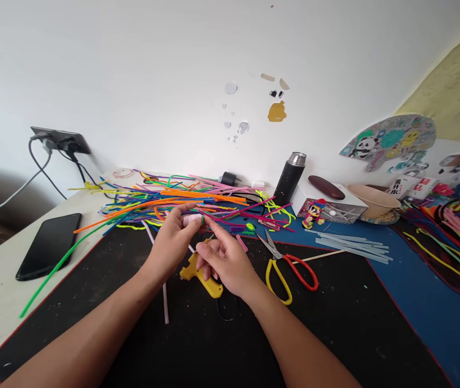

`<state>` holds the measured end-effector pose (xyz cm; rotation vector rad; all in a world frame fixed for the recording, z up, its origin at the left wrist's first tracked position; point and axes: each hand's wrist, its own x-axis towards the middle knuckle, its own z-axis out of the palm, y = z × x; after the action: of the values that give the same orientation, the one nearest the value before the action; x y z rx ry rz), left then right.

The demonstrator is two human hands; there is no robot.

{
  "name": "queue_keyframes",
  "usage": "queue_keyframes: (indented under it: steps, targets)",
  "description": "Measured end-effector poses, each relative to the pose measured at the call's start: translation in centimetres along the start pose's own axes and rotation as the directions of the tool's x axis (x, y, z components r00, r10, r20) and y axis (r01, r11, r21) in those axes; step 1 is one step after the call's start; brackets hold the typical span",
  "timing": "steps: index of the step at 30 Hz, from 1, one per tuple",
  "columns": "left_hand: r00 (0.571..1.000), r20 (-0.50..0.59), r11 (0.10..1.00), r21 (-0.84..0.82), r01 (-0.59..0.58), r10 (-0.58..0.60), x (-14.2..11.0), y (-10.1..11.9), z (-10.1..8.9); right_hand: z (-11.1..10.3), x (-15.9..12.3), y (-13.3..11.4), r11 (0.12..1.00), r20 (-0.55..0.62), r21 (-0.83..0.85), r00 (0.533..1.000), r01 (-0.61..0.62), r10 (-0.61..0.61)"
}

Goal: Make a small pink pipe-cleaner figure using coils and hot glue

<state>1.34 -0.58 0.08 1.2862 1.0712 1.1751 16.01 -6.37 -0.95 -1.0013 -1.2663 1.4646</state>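
Note:
My left hand (171,237) pinches a small pale roll (192,219) with a bit of green at its right end, which looks like coiled pipe cleaner. Against that green end rests the stretched index finger of my right hand (228,258). Its thumb stands apart from the index finger, and the other fingers are curled. Below both hands, a yellow glue gun (209,284) lies on the black mat, partly covered by my right hand. A pale pipe cleaner (166,304) lies on the mat below my left hand.
Scissors (278,256) with red and yellow handles lie open to the right, near translucent glue sticks (355,245). Many coloured pipe cleaners (197,196) spread along the wall. A black thermos (290,178), a small figurine (314,214), a white box (335,207) and a phone (50,245) surround the mat.

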Motion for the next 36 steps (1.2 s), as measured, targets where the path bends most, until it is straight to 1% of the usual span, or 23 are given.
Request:
queue_keyframes:
  steps: [3, 8, 12, 16, 19, 22, 25, 31, 33, 36]
  targets:
    - [1.000, 0.003, 1.000, 0.005, -0.015, 0.015, 0.06, -0.12, -0.14, 0.11, -0.08, -0.12, 1.000, 0.003, -0.004, 1.000, 0.003, -0.003]
    - [1.000, 0.018, 1.000, 0.016, 0.003, -0.003, -0.08, -0.11, -0.02, 0.24, -0.13, -0.43, 1.000, 0.025, -0.022, 1.000, -0.013, 0.014]
    - [1.000, 0.003, 0.999, 0.045, -0.004, 0.004, -0.17, 0.19, 0.10, 0.16, -0.19, -0.44, 0.999, 0.055, -0.040, 0.998, -0.018, 0.020]
    - [1.000, -0.017, 0.997, 0.075, -0.011, 0.012, -0.09, 0.33, 0.07, 0.07, -0.32, 0.01, 0.994, 0.092, -0.113, 0.996, -0.006, 0.016]
    - [1.000, -0.022, 0.998, 0.069, -0.015, 0.017, -0.05, 0.42, 0.12, 0.02, -0.39, 0.24, 0.982, 0.080, -0.187, 0.997, 0.003, 0.012]
    - [1.000, -0.017, 0.998, 0.064, -0.014, 0.015, -0.02, 0.48, 0.15, -0.03, -0.42, 0.14, 0.978, 0.055, -0.207, 0.998, -0.003, 0.015]
    - [1.000, -0.014, 0.998, 0.055, -0.016, 0.017, 0.11, 0.30, 0.01, -0.08, -0.42, -0.02, 0.984, 0.033, -0.177, 0.999, 0.001, 0.005]
    - [1.000, 0.008, 1.000, -0.011, -0.007, 0.007, 0.32, -0.13, -0.35, -0.02, -0.41, -0.05, 0.991, -0.039, -0.117, 0.996, 0.071, -0.076]
    - [1.000, 0.010, 1.000, -0.021, -0.006, 0.006, 0.25, 0.04, -0.27, 0.04, -0.42, -0.01, 0.991, -0.030, -0.124, 0.998, 0.058, -0.062]
    - [1.000, -0.004, 1.000, -0.009, -0.009, 0.009, 0.12, 0.42, -0.07, 0.08, -0.44, 0.20, 0.983, 0.026, -0.181, 1.000, 0.014, -0.009]
